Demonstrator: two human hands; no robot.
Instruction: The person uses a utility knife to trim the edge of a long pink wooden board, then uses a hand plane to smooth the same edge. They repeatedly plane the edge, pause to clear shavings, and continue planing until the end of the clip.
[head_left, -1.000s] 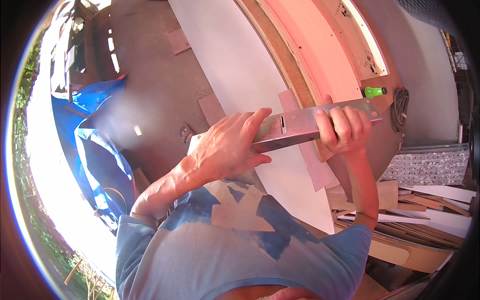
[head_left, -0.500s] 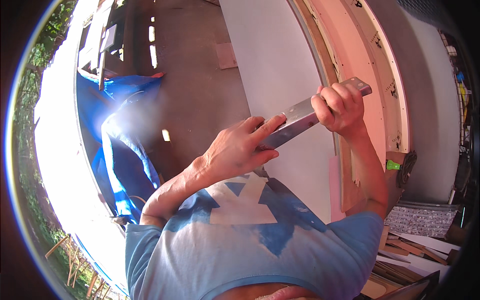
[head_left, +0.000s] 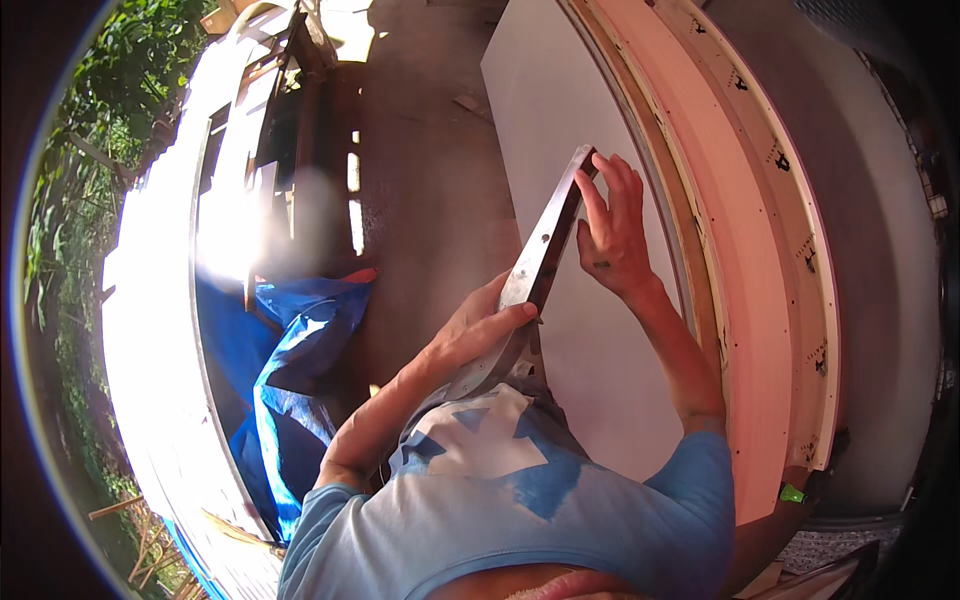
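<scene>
The person's left hand point(head_left: 478, 328) is holding a metal tool point(head_left: 548, 230), its grip pinching the edges between thumb and fingers; the tool is slanting away from the shirt point(head_left: 450, 520), while the right hand point(head_left: 615, 240) is standing with its grip spread, fingertips meeting the far end
</scene>
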